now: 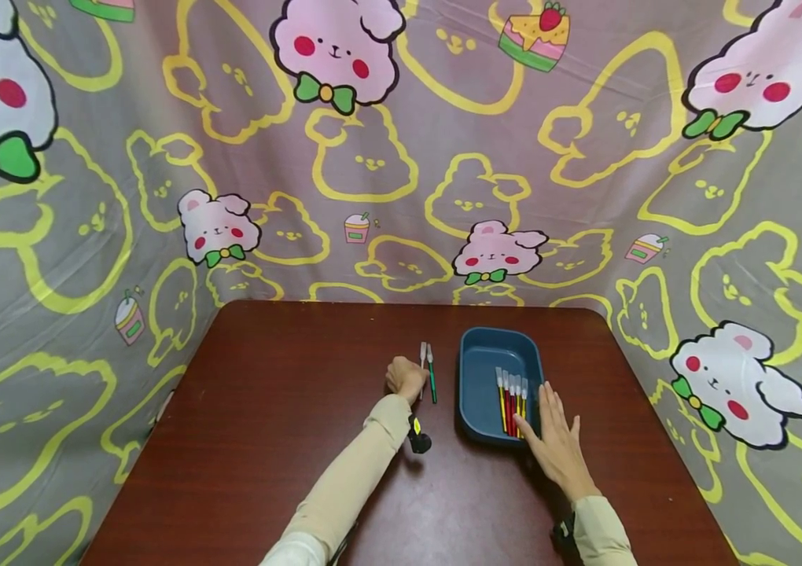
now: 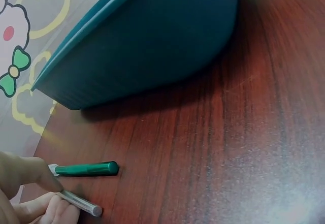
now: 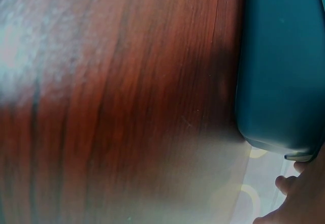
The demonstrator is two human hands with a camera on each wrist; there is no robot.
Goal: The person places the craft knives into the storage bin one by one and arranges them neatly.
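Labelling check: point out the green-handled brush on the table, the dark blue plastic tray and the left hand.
green-handled brush [image 2: 86,169], left wrist view, middle of the green handle.
dark blue plastic tray [image 1: 475,377], head view, bare floor of the tray.
left hand [image 1: 406,379], head view, back of the hand.

1. A dark reddish-brown wooden tabletop [image 1: 281,440] with rounded far corners and a visible grain.
2. A grey cloth backdrop [image 1: 401,196] hangs behind the tabletop and wraps round both sides, lightly creased.
3. The cloth is printed with yellow bear outlines [image 1: 362,153], pink and white bears wearing green bow ties [image 1: 336,49], a strawberry cake slice [image 1: 537,33] and small drink cups [image 1: 356,228].
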